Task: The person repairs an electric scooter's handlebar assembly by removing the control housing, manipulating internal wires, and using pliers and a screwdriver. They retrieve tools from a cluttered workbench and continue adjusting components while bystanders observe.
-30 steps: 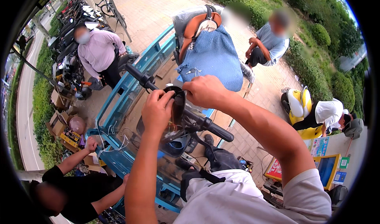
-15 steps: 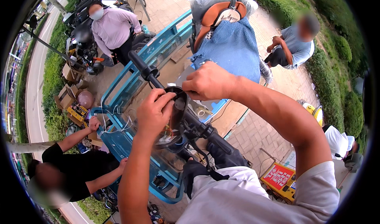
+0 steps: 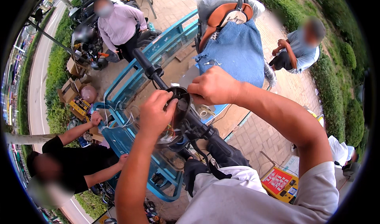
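Note:
My left hand (image 3: 158, 109) grips the upper rim of a round black housing (image 3: 180, 116) at the middle of the handlebar (image 3: 156, 73), fingertips pressed onto a dark piece there. At the housing's right edge, my right hand (image 3: 211, 87) has its fingers closed in a pinch; what they hold is hidden, apart from a thin dark line. Thin coloured wires (image 3: 167, 132) show inside the housing, below my left fingers. The handlebar runs diagonally, with black grips at both ends. Beyond it, a blue cloth (image 3: 233, 50) lies over an orange-and-black seat (image 3: 211, 20).
Teal railings (image 3: 122, 81) surround the cart bed. A masked person (image 3: 118, 28) stands upper left; a crouching person (image 3: 297, 48) is at right. A co-worker in black (image 3: 83, 168) has hands on the railing at lower left. Boxes (image 3: 71, 89) and parked scooters line the left; hedges line the right.
The view has shifted, so the cart and people sit farther right. My fingers have moved slightly at the housing's rim; both hands remain there.

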Motion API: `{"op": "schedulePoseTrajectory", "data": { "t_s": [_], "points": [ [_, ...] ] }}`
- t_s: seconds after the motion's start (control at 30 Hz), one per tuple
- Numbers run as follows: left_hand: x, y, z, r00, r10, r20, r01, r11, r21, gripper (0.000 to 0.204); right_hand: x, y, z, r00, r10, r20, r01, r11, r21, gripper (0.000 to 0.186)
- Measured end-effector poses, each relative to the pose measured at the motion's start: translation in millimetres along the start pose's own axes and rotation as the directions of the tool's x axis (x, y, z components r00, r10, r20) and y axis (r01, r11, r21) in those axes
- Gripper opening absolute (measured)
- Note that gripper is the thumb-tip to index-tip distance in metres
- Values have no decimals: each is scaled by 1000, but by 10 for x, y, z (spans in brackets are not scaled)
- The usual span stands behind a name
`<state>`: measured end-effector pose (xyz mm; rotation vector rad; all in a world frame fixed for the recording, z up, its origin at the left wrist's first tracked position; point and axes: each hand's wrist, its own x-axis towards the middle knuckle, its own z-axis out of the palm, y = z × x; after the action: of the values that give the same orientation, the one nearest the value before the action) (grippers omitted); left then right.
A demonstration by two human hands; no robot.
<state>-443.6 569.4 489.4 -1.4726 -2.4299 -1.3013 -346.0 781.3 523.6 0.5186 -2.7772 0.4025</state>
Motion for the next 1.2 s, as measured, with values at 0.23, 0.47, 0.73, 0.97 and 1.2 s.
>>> {"op": "schedulePoseTrajectory", "data": {
  "t_s": [0.23, 0.47, 0.73, 0.97, 1.2],
  "points": [
    [-27, -17, -14, 999, 41, -2, -41, 999, 19, 20, 147, 106, -64, 998, -60, 19, 59, 997, 57, 14],
    [-15, 14, -64, 999, -30, 26, 31, 999, -41, 25, 240, -36, -191, 976, 82, 204, -59, 992, -115, 13],
    [-17, -8, -129, 984, -86, 154, 48, 971, 236, 36, 89, -201, -252, 948, 296, 119, -297, 955, -13, 11],
    [-27, 33, -221, 969, -28, 245, -74, 915, 396, 23, 164, -230, -150, 944, 313, 106, -314, 949, -8, 11],
    [-89, 58, -225, 992, -7, 129, -24, 972, 235, 14, 157, -229, -172, 949, 296, 111, -295, 955, -31, 14]
  ]
}}
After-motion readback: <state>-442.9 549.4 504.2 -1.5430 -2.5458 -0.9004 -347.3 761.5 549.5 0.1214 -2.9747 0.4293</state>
